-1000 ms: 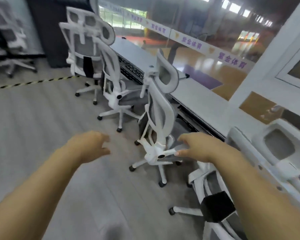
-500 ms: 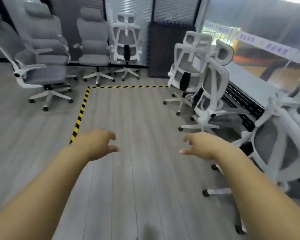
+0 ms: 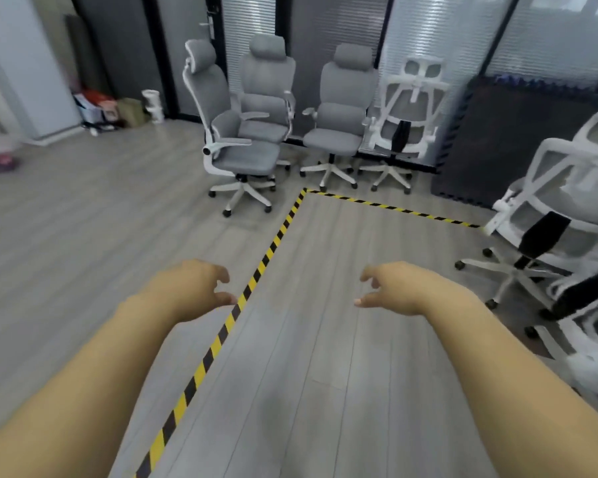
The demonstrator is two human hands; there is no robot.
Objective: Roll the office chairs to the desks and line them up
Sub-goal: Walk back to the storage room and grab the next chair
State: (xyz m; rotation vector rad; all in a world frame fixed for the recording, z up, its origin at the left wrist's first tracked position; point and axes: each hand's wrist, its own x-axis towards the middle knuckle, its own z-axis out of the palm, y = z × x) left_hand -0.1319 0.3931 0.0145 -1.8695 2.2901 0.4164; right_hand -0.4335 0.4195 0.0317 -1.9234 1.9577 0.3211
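Both my hands hang in front of me over the grey floor, holding nothing. My left hand [image 3: 194, 288] and my right hand [image 3: 397, 288] have loosely curled fingers. Ahead by the back wall stand three grey padded office chairs: the nearest one [image 3: 237, 146] faces right, a second [image 3: 268, 94] is behind it, and a third [image 3: 342, 115] is beside them. A white mesh chair [image 3: 406, 115] stands to their right. At the right edge are two more white mesh chairs [image 3: 563, 215], close together. No desk is in view.
Yellow-and-black tape [image 3: 256, 281] marks a corner on the floor between me and the grey chairs. A dark foam mat [image 3: 511, 139] leans against the back wall at right. Boxes and clutter [image 3: 107, 108] sit in the far left corner.
My view has swung left, away from the desks and their lined-up white chairs, toward the grey chairs at the back wall. My right hand let go of a chair's armrest; both hands stay empty.
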